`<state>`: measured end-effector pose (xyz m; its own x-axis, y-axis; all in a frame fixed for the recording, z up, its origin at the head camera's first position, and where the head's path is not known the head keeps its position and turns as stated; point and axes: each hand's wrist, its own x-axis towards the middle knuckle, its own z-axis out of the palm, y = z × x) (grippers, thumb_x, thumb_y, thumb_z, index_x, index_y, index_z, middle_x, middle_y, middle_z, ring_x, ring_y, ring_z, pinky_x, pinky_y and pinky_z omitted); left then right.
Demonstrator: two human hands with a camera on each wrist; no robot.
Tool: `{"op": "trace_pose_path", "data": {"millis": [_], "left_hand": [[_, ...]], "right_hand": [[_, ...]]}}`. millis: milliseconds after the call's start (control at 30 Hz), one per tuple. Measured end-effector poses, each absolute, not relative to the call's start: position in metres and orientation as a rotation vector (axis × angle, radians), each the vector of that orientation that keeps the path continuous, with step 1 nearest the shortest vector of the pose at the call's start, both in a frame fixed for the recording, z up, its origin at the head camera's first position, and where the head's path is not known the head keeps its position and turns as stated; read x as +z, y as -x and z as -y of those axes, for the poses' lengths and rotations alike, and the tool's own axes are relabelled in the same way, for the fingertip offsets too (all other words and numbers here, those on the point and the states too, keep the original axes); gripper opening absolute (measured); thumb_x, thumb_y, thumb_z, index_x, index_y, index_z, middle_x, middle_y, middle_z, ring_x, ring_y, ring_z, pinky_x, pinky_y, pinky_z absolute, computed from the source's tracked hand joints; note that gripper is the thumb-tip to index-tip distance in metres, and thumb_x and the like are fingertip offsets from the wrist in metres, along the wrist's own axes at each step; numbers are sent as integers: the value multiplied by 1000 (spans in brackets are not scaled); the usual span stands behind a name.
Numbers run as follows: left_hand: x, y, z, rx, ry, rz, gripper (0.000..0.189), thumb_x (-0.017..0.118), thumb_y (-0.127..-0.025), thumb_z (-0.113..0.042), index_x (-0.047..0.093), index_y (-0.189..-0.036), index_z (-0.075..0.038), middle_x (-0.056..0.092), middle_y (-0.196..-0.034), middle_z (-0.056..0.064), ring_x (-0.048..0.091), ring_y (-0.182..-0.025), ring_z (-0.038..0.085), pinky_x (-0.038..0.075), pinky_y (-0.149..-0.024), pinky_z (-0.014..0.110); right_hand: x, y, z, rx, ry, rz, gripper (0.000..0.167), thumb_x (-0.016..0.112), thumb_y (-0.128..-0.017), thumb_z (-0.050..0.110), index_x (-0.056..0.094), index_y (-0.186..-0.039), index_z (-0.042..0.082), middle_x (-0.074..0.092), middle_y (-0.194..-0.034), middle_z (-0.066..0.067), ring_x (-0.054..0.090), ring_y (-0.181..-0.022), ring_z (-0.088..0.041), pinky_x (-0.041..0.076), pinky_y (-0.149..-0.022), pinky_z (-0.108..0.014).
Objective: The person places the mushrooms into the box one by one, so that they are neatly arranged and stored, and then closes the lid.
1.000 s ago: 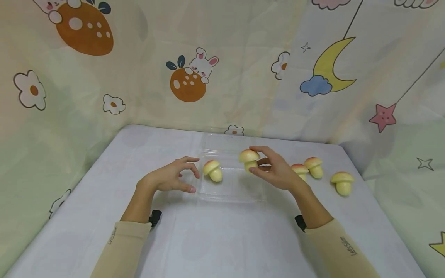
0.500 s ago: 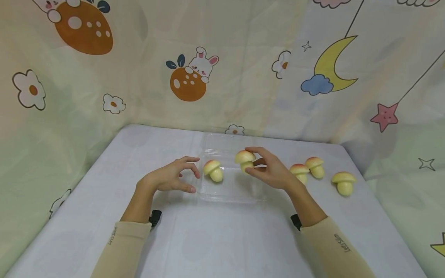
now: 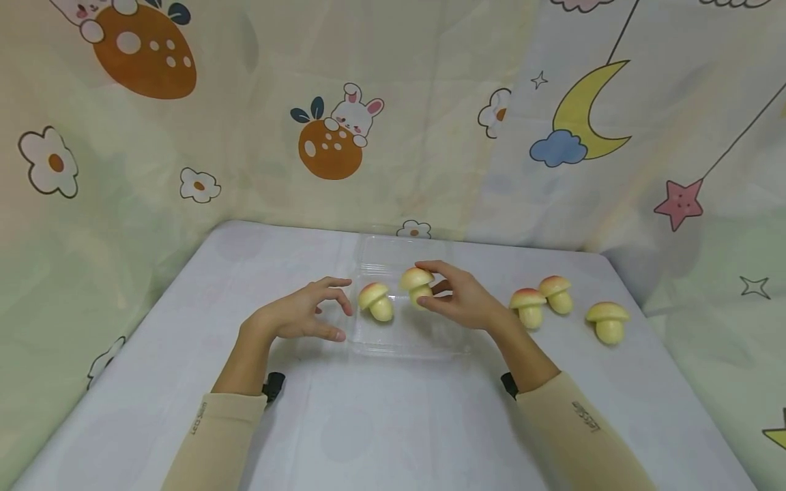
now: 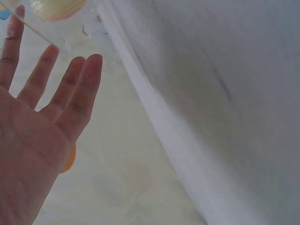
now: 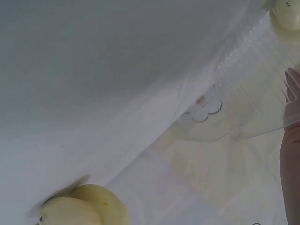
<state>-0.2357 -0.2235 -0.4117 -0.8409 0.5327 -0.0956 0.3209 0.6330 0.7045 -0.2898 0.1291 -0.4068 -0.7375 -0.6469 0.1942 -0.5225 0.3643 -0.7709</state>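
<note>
My right hand (image 3: 460, 296) pinches a toy mushroom (image 3: 417, 283) with a yellow stem and red-tinged cap, over the middle of a clear plastic box (image 3: 411, 341). Left of it, another mushroom (image 3: 377, 303) lies tilted inside the box. At the box's left side my left hand (image 3: 301, 308) stands with its fingers spread and loosely bent, holding nothing. The left wrist view shows this palm (image 4: 33, 126) beside the clear wall, with part of a mushroom (image 4: 58, 7) behind it. In the right wrist view only an edge of the right hand (image 5: 293, 140) shows.
Three more mushrooms stand on the white table (image 3: 368, 423) to the right: one near the right forearm (image 3: 528, 308), one mushroom (image 3: 556, 295) just behind it, and another mushroom (image 3: 608, 322) farther right. The box's clear lid (image 3: 405, 251) lies folded back toward the patterned curtain (image 3: 258, 123).
My right hand has moved left with its mushroom, nearer the one in the box. The mushroom by the right forearm shows more fully. My left hand has stayed still.
</note>
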Motion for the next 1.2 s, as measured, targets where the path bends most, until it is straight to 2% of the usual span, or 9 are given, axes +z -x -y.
{"op": "trace_pose_path", "data": {"millis": [233,400,600,867,1200], "left_hand": [[-412,234,224,1017,-682,-2565,41,87,-83,-35,68,-116,-20,27,-168,1,29,-150,29,47,-109,52],[-412,234,225,1023,-688,-2562,43,87,-82,-40,68,-116,-21,27,-168,2,28,-150,31,47,-109,52],[-411,234,226,1033,-705,-2552,43,87,-83,-40,68,-116,-19,26,-168,4,27,-151,34,47,-109,55],[-410,234,224,1030,-668,-2561,42,88,-82,-40,69,-115,-20,27,-168,2,27,-150,32,46,-110,52],[-410,234,223,1021,-688,-2565,42,87,-83,-40,68,-115,-21,26,-168,1,28,-149,32,46,-109,53]], "right_hand": [[-407,289,-116,-1316,1061,-2515,63,79,-93,19,51,-148,12,58,-144,-7,71,-101,-25,61,-86,-31],[-409,290,-111,-1309,1056,-2535,63,79,-93,20,51,-148,11,57,-144,-9,71,-99,-26,61,-87,-34],[-411,291,-108,-1265,1030,-2551,64,79,-93,22,49,-149,12,53,-144,-9,70,-100,-24,61,-86,-31],[-415,294,-103,-1234,1039,-2563,62,78,-94,19,50,-149,12,53,-142,-10,70,-100,-26,61,-85,-30],[-421,294,-101,-1250,1018,-2523,61,77,-92,11,50,-147,7,55,-139,-13,66,-111,-33,61,-85,-30]]}}
